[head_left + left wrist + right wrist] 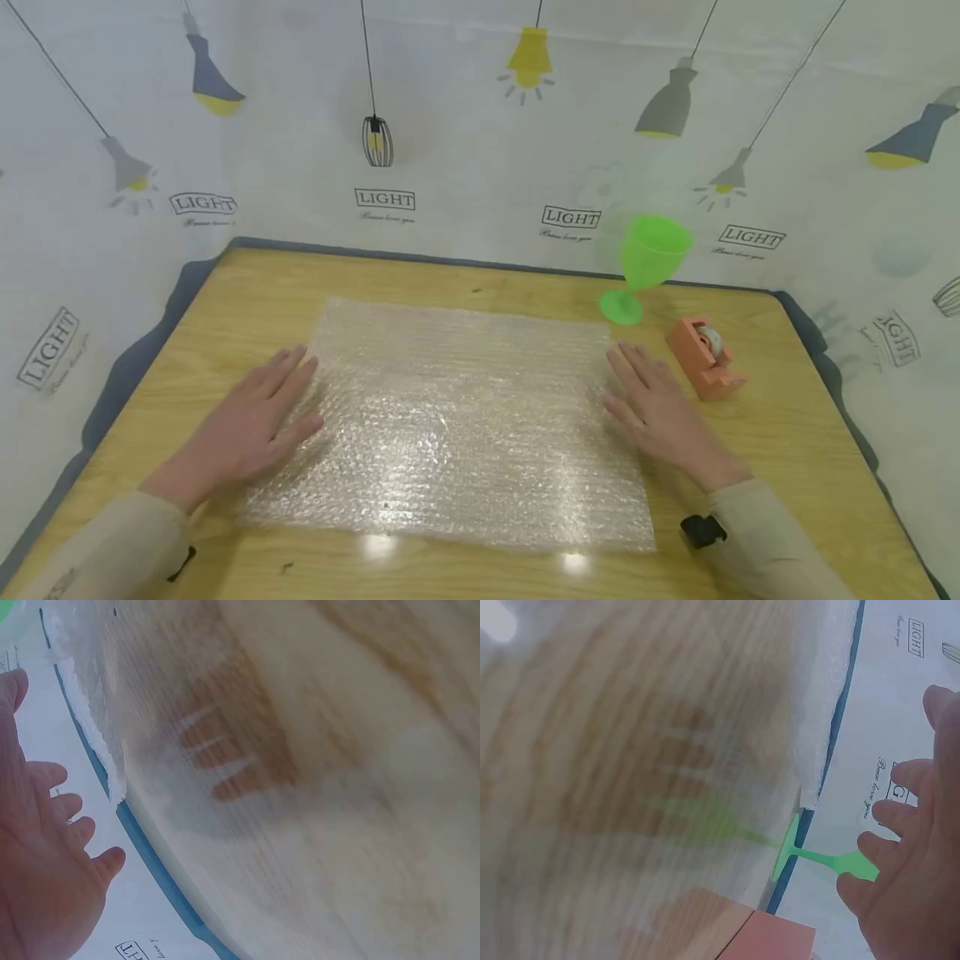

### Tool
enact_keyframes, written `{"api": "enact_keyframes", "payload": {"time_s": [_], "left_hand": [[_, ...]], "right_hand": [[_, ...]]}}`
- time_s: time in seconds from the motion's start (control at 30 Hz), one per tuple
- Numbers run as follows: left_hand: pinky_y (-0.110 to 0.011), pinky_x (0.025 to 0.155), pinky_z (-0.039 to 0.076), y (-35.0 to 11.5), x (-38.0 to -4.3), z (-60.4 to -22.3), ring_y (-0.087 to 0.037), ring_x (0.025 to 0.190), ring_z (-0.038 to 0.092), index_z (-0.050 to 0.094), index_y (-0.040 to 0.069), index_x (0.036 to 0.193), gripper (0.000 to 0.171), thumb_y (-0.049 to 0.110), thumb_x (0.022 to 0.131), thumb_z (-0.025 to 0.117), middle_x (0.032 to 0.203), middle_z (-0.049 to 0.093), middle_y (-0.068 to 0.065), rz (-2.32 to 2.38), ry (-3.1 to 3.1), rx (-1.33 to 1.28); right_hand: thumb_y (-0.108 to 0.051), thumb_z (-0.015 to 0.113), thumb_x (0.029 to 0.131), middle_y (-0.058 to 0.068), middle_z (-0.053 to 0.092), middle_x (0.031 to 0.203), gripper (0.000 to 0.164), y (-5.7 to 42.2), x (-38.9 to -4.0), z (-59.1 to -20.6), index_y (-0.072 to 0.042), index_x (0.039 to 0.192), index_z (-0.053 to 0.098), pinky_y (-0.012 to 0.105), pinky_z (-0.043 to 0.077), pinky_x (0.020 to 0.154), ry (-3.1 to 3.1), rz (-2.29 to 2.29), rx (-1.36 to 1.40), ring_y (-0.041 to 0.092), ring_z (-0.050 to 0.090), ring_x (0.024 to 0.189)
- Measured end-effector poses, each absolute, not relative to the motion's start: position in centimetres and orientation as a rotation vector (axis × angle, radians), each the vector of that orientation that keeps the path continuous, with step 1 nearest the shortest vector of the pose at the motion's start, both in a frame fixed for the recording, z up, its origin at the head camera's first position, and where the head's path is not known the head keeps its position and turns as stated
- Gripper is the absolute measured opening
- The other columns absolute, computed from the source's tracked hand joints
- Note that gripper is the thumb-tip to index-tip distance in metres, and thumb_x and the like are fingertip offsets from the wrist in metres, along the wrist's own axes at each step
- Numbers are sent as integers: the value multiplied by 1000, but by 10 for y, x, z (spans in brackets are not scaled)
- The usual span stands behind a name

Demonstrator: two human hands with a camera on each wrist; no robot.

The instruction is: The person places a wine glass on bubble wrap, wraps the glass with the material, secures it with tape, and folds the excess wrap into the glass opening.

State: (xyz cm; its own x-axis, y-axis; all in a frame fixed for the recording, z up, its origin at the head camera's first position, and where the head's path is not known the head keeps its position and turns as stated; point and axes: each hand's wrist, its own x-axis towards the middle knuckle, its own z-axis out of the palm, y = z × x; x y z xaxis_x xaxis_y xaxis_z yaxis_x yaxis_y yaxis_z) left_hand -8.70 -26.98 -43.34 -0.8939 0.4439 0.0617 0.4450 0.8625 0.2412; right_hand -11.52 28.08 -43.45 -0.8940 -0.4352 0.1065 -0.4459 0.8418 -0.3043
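Observation:
A sheet of clear bubble wrap [465, 417] lies flat on the wooden table. At its left edge is my left hand [251, 421], palm down with straight fingers. Beside the right edge, my right hand [663, 412] is held the same way. In the wrist views, the left hand [49, 847] and right hand [907, 832] appear above the tabletop with nothing in them. A green plastic goblet [652, 254] stands upright behind the sheet's far right corner. Closest to the right hand is an orange tape dispenser [697, 354] holding a roll of tape.
The wooden table [480, 575] has dark blue edging along its back and sides. A white cloth [465, 125] printed with lamps and the word LIGHT hangs behind it and at both sides. Light glares off the bubble wrap and the table front.

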Motion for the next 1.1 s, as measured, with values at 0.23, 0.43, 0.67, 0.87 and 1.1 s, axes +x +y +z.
{"api": "enact_keyframes", "payload": {"time_s": [0.23,0.43,0.67,0.87,1.1], "left_hand": [[-52,127,20,-280,-71,-435,-43,154,23,28,3,162,83,49,101,60,169,22,-20,-383,-3016,-809],[-34,129,10,-289,-63,-438,-41,152,29,28,6,163,91,54,96,67,169,24,-18,-368,-3010,-850],[-13,120,-4,-293,-55,-439,-40,150,33,32,6,161,101,61,87,73,168,29,-17,-342,-2977,-904],[-13,120,-6,-295,-54,-441,-41,149,34,33,4,161,103,65,87,71,167,30,-18,-316,-2999,-905],[-20,125,2,-295,-53,-445,-39,151,32,35,6,160,103,67,86,71,168,30,-15,-347,-3045,-859]], "right_hand": [[-34,52,109,28,20,167,69,291,-127,-422,0,162,24,72,27,116,-2989,697,641,50,21,151],[-36,51,109,32,26,163,71,303,-142,-399,1,162,23,77,31,108,-2951,736,520,55,27,146],[-46,44,109,38,34,150,77,309,-168,-384,2,162,17,69,44,94,-2974,746,328,46,52,109],[-53,43,108,38,22,160,87,311,-184,-384,2,164,4,69,47,94,-2982,849,172,48,58,107],[-62,46,103,37,14,164,101,309,-198,-385,5,162,-1,75,29,113,-2932,953,23,57,30,143]]}}
